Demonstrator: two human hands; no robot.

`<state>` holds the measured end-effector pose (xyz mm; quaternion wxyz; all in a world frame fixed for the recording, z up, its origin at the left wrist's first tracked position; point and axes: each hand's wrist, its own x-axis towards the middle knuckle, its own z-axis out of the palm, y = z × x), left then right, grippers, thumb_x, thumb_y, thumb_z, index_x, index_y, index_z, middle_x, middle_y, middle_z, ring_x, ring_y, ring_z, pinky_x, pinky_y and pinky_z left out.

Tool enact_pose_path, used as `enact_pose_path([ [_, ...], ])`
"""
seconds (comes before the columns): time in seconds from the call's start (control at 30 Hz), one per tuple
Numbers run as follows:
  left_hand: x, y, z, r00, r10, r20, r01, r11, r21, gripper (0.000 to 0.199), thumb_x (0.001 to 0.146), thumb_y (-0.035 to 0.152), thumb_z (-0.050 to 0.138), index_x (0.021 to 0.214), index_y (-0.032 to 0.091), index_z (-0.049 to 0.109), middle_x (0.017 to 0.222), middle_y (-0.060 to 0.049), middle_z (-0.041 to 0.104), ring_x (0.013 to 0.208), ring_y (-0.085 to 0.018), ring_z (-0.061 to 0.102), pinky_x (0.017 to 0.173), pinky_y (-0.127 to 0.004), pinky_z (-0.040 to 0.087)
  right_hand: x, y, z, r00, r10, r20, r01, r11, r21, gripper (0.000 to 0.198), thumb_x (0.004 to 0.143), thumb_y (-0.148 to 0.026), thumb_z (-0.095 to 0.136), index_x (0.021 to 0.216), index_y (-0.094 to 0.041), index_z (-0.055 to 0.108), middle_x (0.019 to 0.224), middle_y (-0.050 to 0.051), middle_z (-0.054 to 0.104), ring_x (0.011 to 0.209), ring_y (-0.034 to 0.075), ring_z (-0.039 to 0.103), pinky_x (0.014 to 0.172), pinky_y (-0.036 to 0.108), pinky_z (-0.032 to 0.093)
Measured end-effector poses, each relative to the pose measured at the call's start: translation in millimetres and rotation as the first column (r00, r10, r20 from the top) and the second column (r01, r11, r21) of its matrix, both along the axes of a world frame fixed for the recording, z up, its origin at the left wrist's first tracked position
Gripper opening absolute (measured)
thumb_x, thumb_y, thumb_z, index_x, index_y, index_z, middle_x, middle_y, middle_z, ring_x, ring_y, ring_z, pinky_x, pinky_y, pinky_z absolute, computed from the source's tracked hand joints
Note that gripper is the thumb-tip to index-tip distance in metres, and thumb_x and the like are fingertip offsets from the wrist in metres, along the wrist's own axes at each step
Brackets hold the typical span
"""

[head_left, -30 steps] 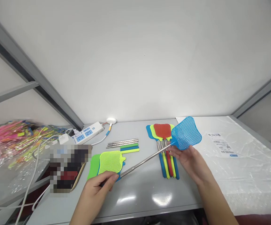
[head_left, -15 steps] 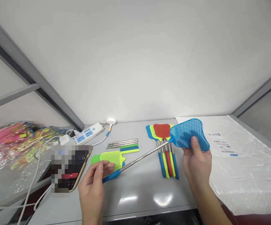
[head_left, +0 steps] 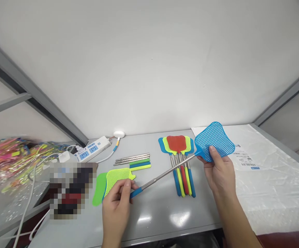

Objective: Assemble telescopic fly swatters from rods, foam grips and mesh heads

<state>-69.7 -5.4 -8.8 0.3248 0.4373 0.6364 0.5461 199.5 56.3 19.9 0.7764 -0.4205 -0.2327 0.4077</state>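
Note:
Both hands hold one blue fly swatter [head_left: 215,140] with its metal rod drawn out long. My left hand [head_left: 117,206] is closed around its blue grip. My right hand [head_left: 219,172] pinches the mesh head, thumb on the front and fingers behind. Between my hands, farther back, lie several assembled fly swatters side by side, with a red one [head_left: 176,144] in the middle. Beside my left hand are loose swatter heads: a yellow-green one [head_left: 117,177] overlaps a green one [head_left: 99,189]. Behind these lie several metal rods with coloured grips [head_left: 140,164].
A white power strip [head_left: 93,150] with cables stands at the back left, near a blurred-out phone [head_left: 73,189]. Clear bags of colourful items [head_left: 17,162] are at the far left. White plastic packaging [head_left: 265,186] with a label covers the right side of the grey table [head_left: 165,217].
My left hand has moved right and closed around the grip. My right hand has turned the swatter head upward and shifted slightly right. The camera view has shifted a little.

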Motion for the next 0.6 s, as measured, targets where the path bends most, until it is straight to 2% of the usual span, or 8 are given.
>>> enact_pose_path([
  [0.13, -5.2, -9.4, -2.7, 0.997, 0.049, -0.067, -0.049, 0.999, 0.002, 0.035, 0.082, 0.053, 0.063, 0.078, 0.019, 0.068, 0.073, -0.004, 0.067, 0.064, -0.016, 0.059, 0.045, -0.02, 0.046, -8.5, -2.5, 2.7, 0.999, 0.032, 0.022, -0.032, 0.999, 0.03, 0.022, 0.075, -0.033, 0.079, 0.091, -0.018, 0.071, 0.09, 0.003, 0.074, 0.079, 0.016, 0.069, 0.067, 0.03, 0.062],
  [0.3, -5.3, -14.0, -6.4, 0.991, 0.022, -0.133, -0.024, 1.0, -0.009, 0.034, 0.084, 0.052, 0.062, 0.077, 0.019, 0.068, 0.072, -0.003, 0.067, 0.062, -0.016, 0.058, 0.049, -0.021, 0.046, -10.9, -6.0, 8.7, 0.993, 0.112, 0.018, -0.113, 0.991, 0.071, 0.019, 0.076, -0.031, 0.079, 0.089, -0.019, 0.071, 0.089, 0.001, 0.071, 0.076, 0.012, 0.066, 0.067, 0.027, 0.061],
  [0.43, 8.2, -13.2, -9.6, 0.967, -0.105, -0.233, 0.108, 0.994, 0.0, 0.034, 0.083, 0.048, 0.063, 0.07, 0.017, 0.067, 0.067, -0.002, 0.064, 0.062, -0.016, 0.058, 0.058, -0.023, 0.047, 7.2, -2.7, 10.5, 0.977, 0.2, 0.078, -0.207, 0.974, 0.093, 0.015, 0.08, -0.031, 0.076, 0.077, -0.019, 0.068, 0.071, -0.002, 0.066, 0.06, 0.011, 0.062, 0.063, 0.028, 0.059],
  [0.5, 16.0, -13.1, -10.0, 0.938, -0.176, -0.298, 0.188, 0.982, 0.011, 0.036, 0.085, 0.045, 0.062, 0.062, 0.017, 0.062, 0.059, 0.0, 0.056, 0.057, -0.013, 0.051, 0.055, -0.022, 0.042, 18.4, -0.5, 12.5, 0.953, 0.275, 0.128, -0.288, 0.954, 0.09, 0.019, 0.081, -0.034, 0.075, 0.072, -0.019, 0.066, 0.06, -0.003, 0.061, 0.053, 0.011, 0.059, 0.06, 0.028, 0.058],
  [0.6, 22.3, -12.9, -9.9, 0.898, -0.264, -0.35, 0.284, 0.959, 0.005, 0.043, 0.089, 0.043, 0.057, 0.055, 0.017, 0.051, 0.054, 0.003, 0.043, 0.053, -0.011, 0.041, 0.051, -0.021, 0.034, 25.5, -0.1, 16.8, 0.919, 0.346, 0.186, -0.361, 0.931, 0.052, 0.023, 0.082, -0.041, 0.073, 0.076, -0.019, 0.068, 0.05, -0.007, 0.05, 0.04, 0.008, 0.05, 0.051, 0.027, 0.054],
])
